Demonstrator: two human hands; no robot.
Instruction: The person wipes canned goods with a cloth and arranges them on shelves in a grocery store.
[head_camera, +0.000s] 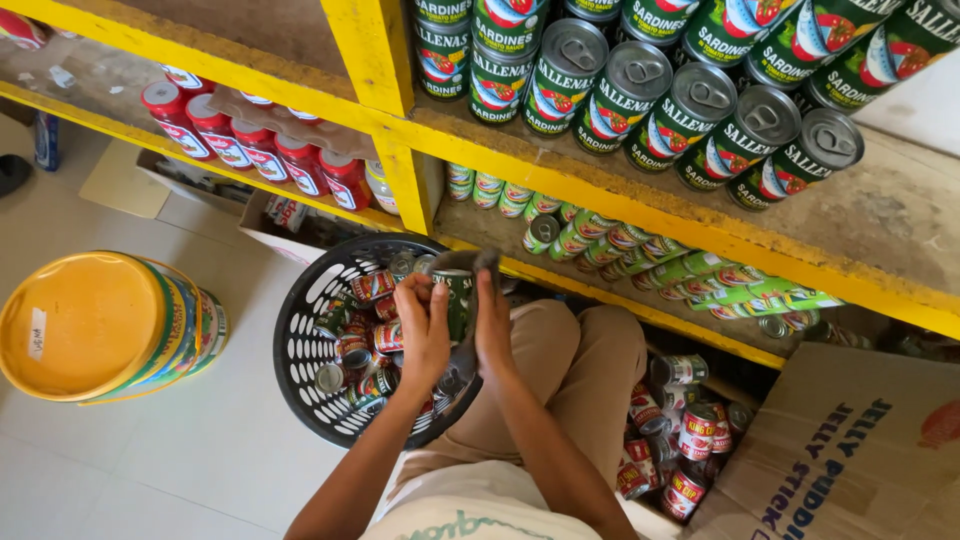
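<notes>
Shelving (640, 190) in yellow is running across in front of me, loaded with rows of green cans (690, 110) on the upper board and more lying on their sides on the board below. Beside it, off to my left, a big yellow-lidded tub (85, 325) is standing on the floor tiles, well apart from everything I am handling. Nearer, the black basket (300, 340) is sitting just beside my knee, half full of loose cans.

Over the basket's rim I am holding one can (459, 300), wrapped partly in a grey cloth (482, 265). My left hand (424, 330) is curling its fingers around the can's side, gripping it; my right hand (494, 325) is closing on the cloth and pressing it against the can's other side.

Risk, as I judge it: the cloth is lying between my right fingers and smooth metal, so the can could be slipping out and dropping onto the cans beneath, denting one. Cans on their sides along the lower board could be rolling off if my elbow is bumping that edge. More loose cans (680, 450) are piled by my right knee, and shifting my leg could be scattering them.
</notes>
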